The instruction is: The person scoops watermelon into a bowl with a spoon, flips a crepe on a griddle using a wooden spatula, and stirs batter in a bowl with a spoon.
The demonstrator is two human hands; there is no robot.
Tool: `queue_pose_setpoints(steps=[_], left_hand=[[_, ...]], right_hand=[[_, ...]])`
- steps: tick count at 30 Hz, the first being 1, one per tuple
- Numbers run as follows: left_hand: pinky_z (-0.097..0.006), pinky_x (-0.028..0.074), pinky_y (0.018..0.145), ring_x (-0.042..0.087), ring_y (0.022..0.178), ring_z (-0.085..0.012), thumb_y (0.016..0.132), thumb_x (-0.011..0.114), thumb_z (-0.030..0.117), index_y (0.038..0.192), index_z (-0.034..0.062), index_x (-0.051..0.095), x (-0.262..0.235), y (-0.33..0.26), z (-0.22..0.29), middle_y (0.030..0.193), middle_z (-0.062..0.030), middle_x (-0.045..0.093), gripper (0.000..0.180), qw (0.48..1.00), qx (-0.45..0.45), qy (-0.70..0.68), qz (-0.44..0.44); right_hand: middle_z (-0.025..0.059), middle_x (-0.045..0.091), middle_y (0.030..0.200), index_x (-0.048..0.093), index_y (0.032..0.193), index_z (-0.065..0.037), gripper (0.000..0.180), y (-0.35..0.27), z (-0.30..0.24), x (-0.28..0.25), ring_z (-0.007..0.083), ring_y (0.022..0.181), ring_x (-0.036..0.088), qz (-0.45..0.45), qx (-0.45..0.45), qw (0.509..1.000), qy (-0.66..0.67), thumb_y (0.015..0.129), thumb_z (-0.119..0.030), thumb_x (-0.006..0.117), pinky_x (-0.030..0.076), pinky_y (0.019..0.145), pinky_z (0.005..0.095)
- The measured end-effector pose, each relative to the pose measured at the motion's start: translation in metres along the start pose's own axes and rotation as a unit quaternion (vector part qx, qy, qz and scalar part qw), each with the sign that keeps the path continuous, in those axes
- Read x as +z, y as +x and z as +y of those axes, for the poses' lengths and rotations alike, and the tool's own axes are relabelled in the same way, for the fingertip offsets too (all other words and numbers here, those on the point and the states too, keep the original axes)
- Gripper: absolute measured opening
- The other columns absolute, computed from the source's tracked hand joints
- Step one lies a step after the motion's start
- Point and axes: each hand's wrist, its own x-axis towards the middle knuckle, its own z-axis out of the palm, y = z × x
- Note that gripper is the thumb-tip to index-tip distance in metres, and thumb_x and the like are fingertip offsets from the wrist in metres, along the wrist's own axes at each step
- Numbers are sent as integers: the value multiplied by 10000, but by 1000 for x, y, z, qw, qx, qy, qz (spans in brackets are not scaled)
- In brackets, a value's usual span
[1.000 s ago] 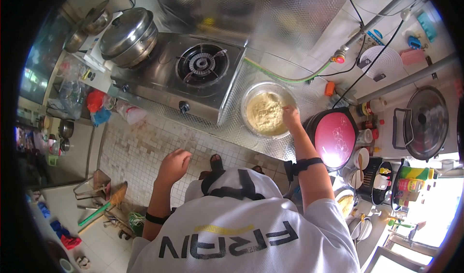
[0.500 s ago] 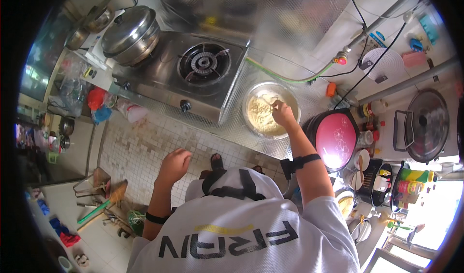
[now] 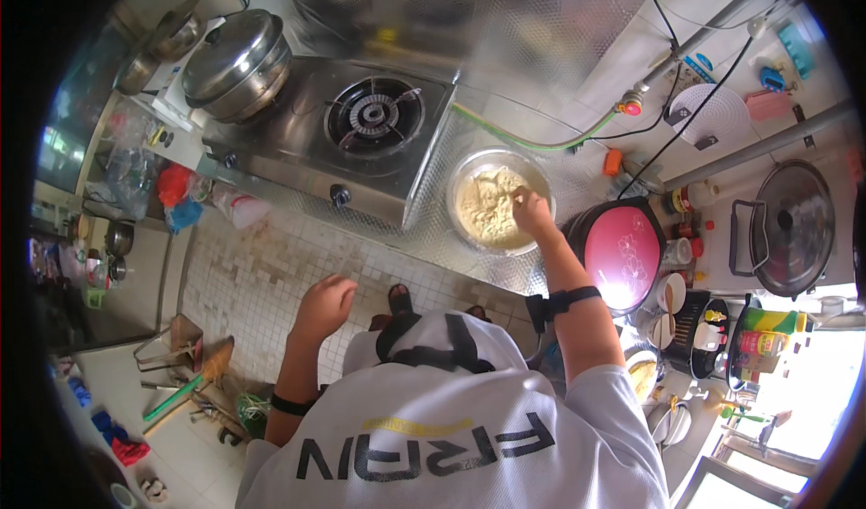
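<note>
A round metal bowl (image 3: 459, 229) stands on the foil-covered counter, right of the gas stove. Inside is a pale, lumpy flour mixture (image 3: 489, 204), loose and uneven on top. My right hand (image 3: 532, 213) is over the right part of the bowl, fingers pinched together at the mixture. Whatever they grip is too small or hidden to make out. My left hand (image 3: 328, 305) hangs curled above the tiled floor, away from the counter, with nothing visible in it.
The gas stove (image 3: 361, 171) carries a lidded steel pot (image 3: 236, 67) on its left side. Close to the bowl's right is a pink-lidded appliance (image 3: 622, 247). A green hose (image 3: 541, 145) runs behind the bowl. Bottles and a large glass lid (image 3: 794, 229) are farther right.
My right hand has shifted slightly within the bowl, and the mixture's surface looks rearranged and lumpier. My left hand stays curled in about the same place. The whole view has moved a little.
</note>
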Motion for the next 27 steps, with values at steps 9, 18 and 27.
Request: queue_pose_setpoints(steps=[9, 18, 27], left_hand=[[-419, 477, 703, 584, 828, -350, 824, 540, 98, 894, 43, 609, -2, -9, -3, 873, -144, 605, 113, 1000, -29, -6, 11], [-419, 474, 713, 578, 836, -353, 819, 538, 86, 893, 31, 609, 1, -7, -2, 874, -153, 605, 116, 1000, -15, -10, 12], [-417, 477, 711, 581, 832, -351, 819, 538, 93, 904, 40, 612, 0, 4, 3, 882, -144, 606, 124, 1000, 5, -8, -5]], right_hand=[[174, 654, 855, 659, 803, -81, 163, -17, 20, -66, 375, 761, 636, -132, -21, 988, -78, 796, -141, 507, 507, 711, 467], [66, 543, 618, 615, 966, 21, 210, -32, -1, -22, 182, 536, 504, -116, 186, 959, 181, 823, -109, 534, 383, 466, 353], [274, 627, 800, 611, 877, -2, 189, -29, 86, 11, 417, 793, 629, 71, 61, 987, -129, 786, -108, 483, 514, 683, 464]])
